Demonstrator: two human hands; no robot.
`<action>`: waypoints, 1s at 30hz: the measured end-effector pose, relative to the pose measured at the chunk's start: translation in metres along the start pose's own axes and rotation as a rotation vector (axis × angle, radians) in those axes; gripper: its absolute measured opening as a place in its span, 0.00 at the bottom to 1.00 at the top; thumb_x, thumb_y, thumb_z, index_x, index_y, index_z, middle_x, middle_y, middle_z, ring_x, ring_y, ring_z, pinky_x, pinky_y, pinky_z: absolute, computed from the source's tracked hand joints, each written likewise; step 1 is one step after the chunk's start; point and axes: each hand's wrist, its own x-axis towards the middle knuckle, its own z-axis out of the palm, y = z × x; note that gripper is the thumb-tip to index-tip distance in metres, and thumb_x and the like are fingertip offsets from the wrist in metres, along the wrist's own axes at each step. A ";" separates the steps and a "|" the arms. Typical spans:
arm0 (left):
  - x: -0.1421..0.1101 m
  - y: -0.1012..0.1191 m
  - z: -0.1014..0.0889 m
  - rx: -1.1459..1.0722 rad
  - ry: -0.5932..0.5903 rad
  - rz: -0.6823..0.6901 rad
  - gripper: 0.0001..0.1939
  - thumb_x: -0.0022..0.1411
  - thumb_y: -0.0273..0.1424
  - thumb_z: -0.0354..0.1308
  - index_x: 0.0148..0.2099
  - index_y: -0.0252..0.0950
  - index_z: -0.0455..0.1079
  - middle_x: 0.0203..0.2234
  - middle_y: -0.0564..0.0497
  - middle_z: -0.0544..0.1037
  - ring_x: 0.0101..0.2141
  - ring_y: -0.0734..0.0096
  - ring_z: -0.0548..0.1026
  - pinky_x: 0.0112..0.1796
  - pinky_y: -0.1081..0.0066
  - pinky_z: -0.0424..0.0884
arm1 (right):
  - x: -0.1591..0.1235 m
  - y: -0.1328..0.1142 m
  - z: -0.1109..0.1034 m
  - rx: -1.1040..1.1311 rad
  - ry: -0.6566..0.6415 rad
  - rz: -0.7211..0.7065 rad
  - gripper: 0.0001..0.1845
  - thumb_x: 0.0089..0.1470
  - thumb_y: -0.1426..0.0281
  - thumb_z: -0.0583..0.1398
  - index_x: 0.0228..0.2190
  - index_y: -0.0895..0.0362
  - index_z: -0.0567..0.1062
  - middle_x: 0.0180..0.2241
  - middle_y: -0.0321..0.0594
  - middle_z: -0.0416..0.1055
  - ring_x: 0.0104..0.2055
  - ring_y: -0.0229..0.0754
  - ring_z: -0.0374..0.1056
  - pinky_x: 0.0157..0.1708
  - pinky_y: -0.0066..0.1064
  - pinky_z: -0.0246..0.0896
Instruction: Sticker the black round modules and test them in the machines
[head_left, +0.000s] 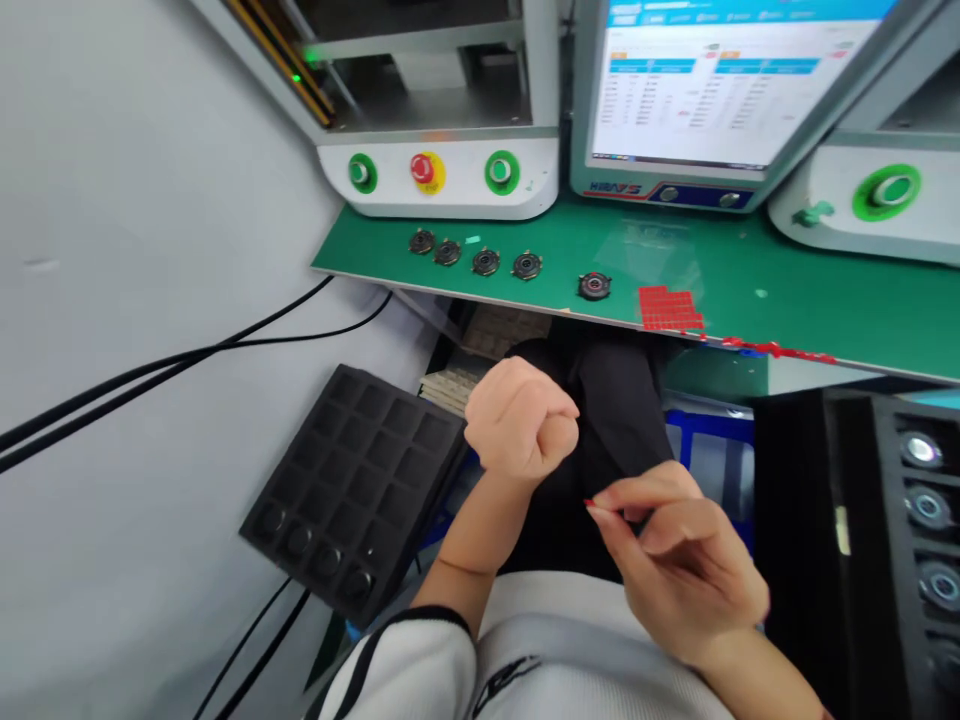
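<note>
Red shows as a tiny piece (589,503) pinched between the thumb and forefinger of the right hand (686,550), which is over the lap beside the left hand (521,420). That left hand is curled into a fist, its back to the camera; whether it encloses anything, I cannot tell. The two hands are near each other but apart, both short of the green tabletop (720,275).

On the tabletop, near its front edge, lies a block of red strips (667,309). Just left of it sits one round black part (595,287) with a touch of red on top, and farther left four similar dark discs (486,262) stand in a row. Below the left end of the tabletop, a black compartmented tray (379,448) holds round items in its nearest row.
</note>
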 end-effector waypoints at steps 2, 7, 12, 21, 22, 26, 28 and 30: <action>-0.006 -0.015 -0.011 0.149 0.010 0.062 0.10 0.57 0.20 0.49 0.29 0.38 0.67 0.21 0.54 0.73 0.25 0.72 0.73 0.29 0.71 0.69 | -0.005 0.004 -0.007 0.031 0.041 0.000 0.18 0.44 0.85 0.66 0.27 0.55 0.66 0.28 0.36 0.78 0.27 0.38 0.72 0.23 0.31 0.67; -0.050 -0.065 -0.120 0.823 -0.589 -0.503 0.08 0.60 0.28 0.54 0.40 0.36 0.73 0.38 0.47 0.80 0.43 0.65 0.77 0.45 0.68 0.72 | -0.010 0.074 -0.018 0.062 0.285 0.268 0.18 0.35 0.82 0.73 0.24 0.53 0.73 0.24 0.38 0.76 0.27 0.43 0.75 0.26 0.36 0.71; -0.111 -0.077 -0.289 1.230 -0.549 -0.995 0.08 0.63 0.26 0.53 0.40 0.31 0.73 0.38 0.42 0.79 0.41 0.57 0.77 0.42 0.59 0.74 | -0.022 0.188 -0.028 0.201 0.189 0.619 0.23 0.20 0.70 0.79 0.12 0.54 0.69 0.15 0.37 0.70 0.17 0.40 0.71 0.10 0.26 0.59; -0.143 -0.134 -0.418 1.305 -0.640 -1.366 0.18 0.67 0.36 0.57 0.56 0.33 0.67 0.53 0.43 0.72 0.50 0.59 0.73 0.50 0.54 0.73 | -0.034 0.234 -0.034 0.221 0.132 0.640 0.22 0.17 0.75 0.78 0.12 0.53 0.71 0.16 0.39 0.74 0.15 0.42 0.71 0.07 0.24 0.58; -0.142 -0.142 -0.422 1.281 -0.671 -1.393 0.18 0.66 0.36 0.58 0.56 0.33 0.67 0.52 0.43 0.72 0.50 0.60 0.73 0.49 0.54 0.73 | -0.033 0.235 -0.035 0.223 0.113 0.629 0.22 0.18 0.76 0.78 0.11 0.53 0.71 0.16 0.38 0.74 0.14 0.42 0.70 0.06 0.23 0.58; -0.139 -0.166 -0.434 1.228 -0.755 -1.492 0.19 0.66 0.36 0.58 0.56 0.33 0.67 0.51 0.43 0.73 0.48 0.61 0.74 0.47 0.56 0.74 | -0.034 0.238 -0.036 0.232 0.085 0.592 0.20 0.23 0.77 0.78 0.13 0.53 0.72 0.17 0.38 0.75 0.13 0.41 0.70 0.07 0.24 0.60; -0.138 -0.173 -0.438 1.226 -0.777 -1.520 0.19 0.66 0.36 0.58 0.55 0.33 0.67 0.51 0.43 0.73 0.48 0.61 0.74 0.47 0.55 0.74 | -0.035 0.237 -0.036 0.228 0.105 0.582 0.21 0.22 0.76 0.78 0.13 0.52 0.72 0.17 0.38 0.75 0.13 0.40 0.70 0.07 0.24 0.59; -0.137 -0.177 -0.442 1.221 -0.794 -1.536 0.18 0.66 0.37 0.58 0.55 0.33 0.68 0.50 0.43 0.73 0.48 0.61 0.74 0.47 0.55 0.74 | -0.035 0.236 -0.034 0.223 0.118 0.577 0.21 0.22 0.76 0.78 0.13 0.52 0.72 0.17 0.37 0.75 0.14 0.40 0.70 0.06 0.23 0.57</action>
